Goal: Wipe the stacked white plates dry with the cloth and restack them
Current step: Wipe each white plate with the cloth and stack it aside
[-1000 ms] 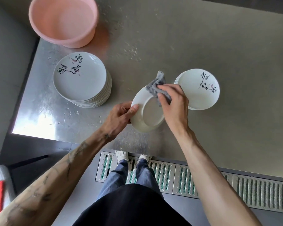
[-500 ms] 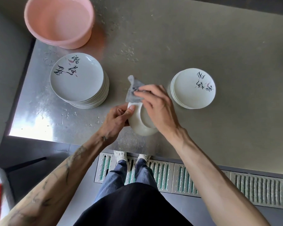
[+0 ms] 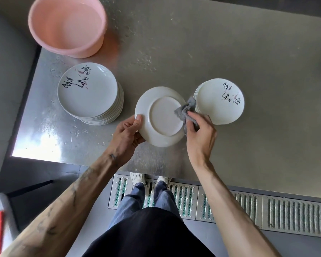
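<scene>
Your left hand (image 3: 126, 135) grips the round white ceramic plate (image 3: 161, 115) at its left rim, thumb on top and fingers curled underneath. The plate is held bottom-up and tilted above the near-centre of the brushed steel table (image 3: 193, 43), between the two stacks.

Your right hand (image 3: 200, 135) pinches the crumpled grey cloth (image 3: 186, 110) and presses it on the right side of the plate's underside, at the foot ring. The cloth's far end overlaps the right stack's edge in view; I can't tell if they touch.

The tall stack of white plates with black brush lettering (image 3: 89, 91) sits to the left of the held plate. The shorter stack of the same plates (image 3: 220, 102) sits just right of it. The round pink plastic basin (image 3: 67, 25) is at far left, with water droplets scattered on the steel around it.
</scene>
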